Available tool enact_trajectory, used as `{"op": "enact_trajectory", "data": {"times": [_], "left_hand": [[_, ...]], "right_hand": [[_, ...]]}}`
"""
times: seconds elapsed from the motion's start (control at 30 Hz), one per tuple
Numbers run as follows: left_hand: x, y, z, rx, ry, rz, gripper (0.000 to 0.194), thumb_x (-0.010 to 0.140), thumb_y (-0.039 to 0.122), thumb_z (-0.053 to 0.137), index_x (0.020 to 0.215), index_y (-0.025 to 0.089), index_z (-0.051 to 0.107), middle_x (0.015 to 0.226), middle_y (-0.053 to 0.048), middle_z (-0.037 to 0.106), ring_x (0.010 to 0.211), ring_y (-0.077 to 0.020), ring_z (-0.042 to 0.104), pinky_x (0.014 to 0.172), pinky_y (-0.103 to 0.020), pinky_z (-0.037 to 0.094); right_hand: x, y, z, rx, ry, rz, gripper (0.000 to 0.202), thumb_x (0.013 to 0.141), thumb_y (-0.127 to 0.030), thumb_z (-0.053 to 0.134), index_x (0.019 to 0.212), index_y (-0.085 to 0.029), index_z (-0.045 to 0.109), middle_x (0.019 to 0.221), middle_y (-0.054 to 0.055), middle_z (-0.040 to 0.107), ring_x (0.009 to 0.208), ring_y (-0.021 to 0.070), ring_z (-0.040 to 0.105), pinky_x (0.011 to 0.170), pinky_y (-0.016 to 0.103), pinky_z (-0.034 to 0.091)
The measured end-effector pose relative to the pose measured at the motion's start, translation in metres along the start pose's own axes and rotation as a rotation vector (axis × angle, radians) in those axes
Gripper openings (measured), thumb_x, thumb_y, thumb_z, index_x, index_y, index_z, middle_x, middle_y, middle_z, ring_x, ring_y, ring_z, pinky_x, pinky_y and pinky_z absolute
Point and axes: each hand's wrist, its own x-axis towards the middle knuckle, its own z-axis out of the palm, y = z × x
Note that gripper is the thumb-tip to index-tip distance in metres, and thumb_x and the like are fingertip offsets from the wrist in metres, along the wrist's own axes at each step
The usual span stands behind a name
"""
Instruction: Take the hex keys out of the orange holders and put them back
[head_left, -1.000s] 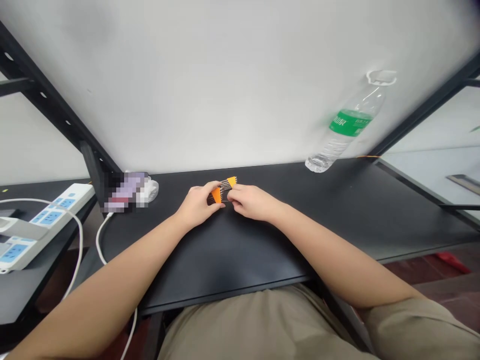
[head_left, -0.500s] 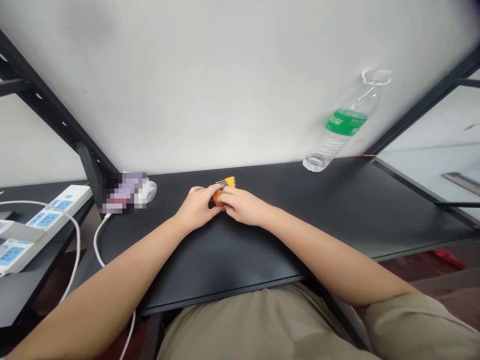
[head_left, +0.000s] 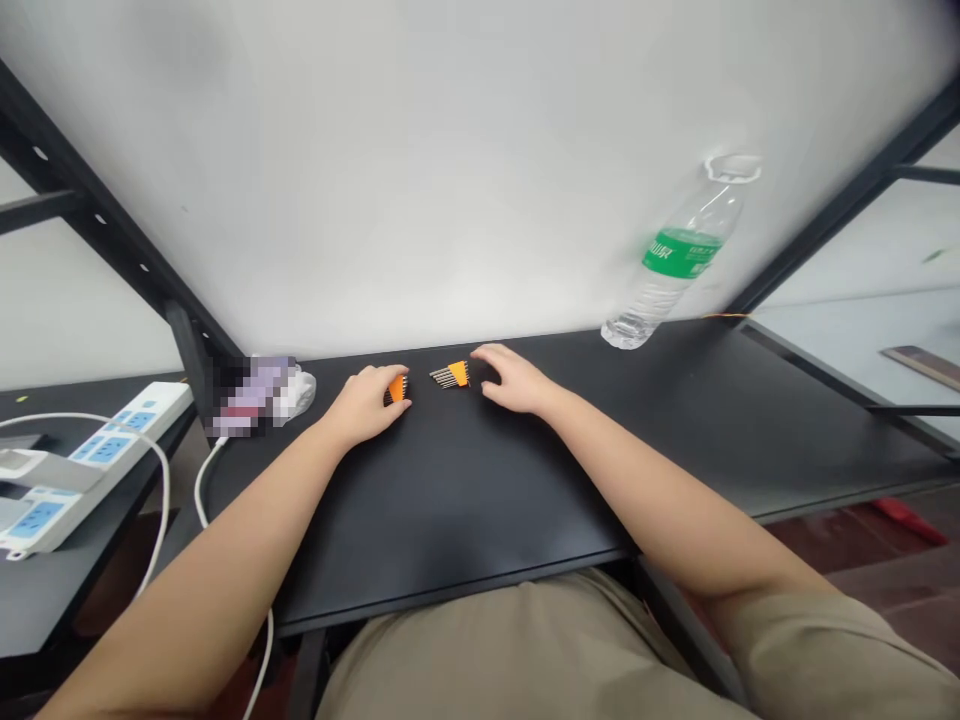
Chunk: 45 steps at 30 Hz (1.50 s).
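Two small orange clips with rows of thin metal pins lie on the black table, near its far edge by the white wall. The left clip sits at the fingertips of the left hand, which rests palm down with its fingers curled loosely around it, touching it; whether it truly grips the clip cannot be told. The right clip lies free on the table with its pins pointing left, just beside the right hand, which lies flat and loose with the fingers spread, holding nothing. A short gap of bare table separates the two clips, and both hands sit apart from each other. In front of the hands the tabletop runs wide and bare down to the near edge above the person's lap, and to the right it stretches bare toward a clear plastic bottle standing by the wall, well apart from the right hand. The bottle carries a green label with white writing too small to read. To the left, near the table's corner post, lies a blurred purple and white bundle, close to the left hand. Farther left, on a separate surface, a white power strip with blue sockets and a white cable
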Motion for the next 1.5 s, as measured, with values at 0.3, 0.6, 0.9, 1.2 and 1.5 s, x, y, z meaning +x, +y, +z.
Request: {"op": "enact_trajectory", "data": {"times": [0.3,0.6,0.9,1.2,1.5], "left_hand": [[-0.001,0.02,0.001,0.058,0.072,0.043,0.059,0.086,0.047,0.068,0.141,0.028,0.057,0.143,-0.012,0.06,0.134,-0.0396,0.047,0.105,-0.057,0.042],[-0.002,0.047,-0.002,0.053,-0.099,0.244,0.046,0.09,0.035,0.062,0.135,0.03,0.06,0.126,-0.009,0.068,0.122,-0.0338,0.057,0.113,-0.056,0.036],[-0.002,0.056,0.003,0.081,-0.048,0.253,0.031,0.078,0.038,0.07,0.107,0.026,0.071,0.095,-0.008,0.069,0.098,-0.0308,0.06,0.106,-0.054,0.04],[-0.005,0.058,0.004,0.018,0.044,0.203,0.029,0.076,0.043,0.071,0.097,0.023,0.073,0.087,-0.007,0.071,0.088,-0.0275,0.063,0.087,-0.045,0.048],[-0.007,0.051,0.008,-0.089,0.132,0.149,0.033,0.078,0.046,0.074,0.1,0.021,0.07,0.083,-0.004,0.068,0.08,-0.0215,0.061,0.075,-0.036,0.049]], "right_hand": [[-0.008,-0.042,0.019,-0.035,-0.08,-0.146,0.032,0.093,-0.019,0.063,0.124,-0.025,0.066,0.126,0.011,0.056,0.107,0.0232,0.06,0.096,0.038,0.048],[-0.006,-0.053,0.024,0.094,-0.106,-0.367,0.032,0.088,-0.003,0.055,0.111,-0.022,0.067,0.12,0.008,0.064,0.111,0.0219,0.06,0.096,0.036,0.047],[-0.004,-0.051,0.021,0.267,-0.153,-0.176,0.034,0.083,-0.012,0.064,0.115,-0.022,0.063,0.108,0.004,0.069,0.103,0.0216,0.061,0.09,0.035,0.048],[-0.001,-0.036,0.026,0.848,-0.249,-0.06,0.029,0.081,-0.019,0.071,0.109,-0.02,0.063,0.102,0.002,0.069,0.092,0.017,0.066,0.086,0.034,0.054],[-0.005,-0.046,0.023,1.261,-0.381,-0.017,0.052,0.08,-0.026,0.084,0.122,-0.022,0.055,0.097,0.003,0.072,0.088,0.0181,0.071,0.092,0.039,0.056]]}}
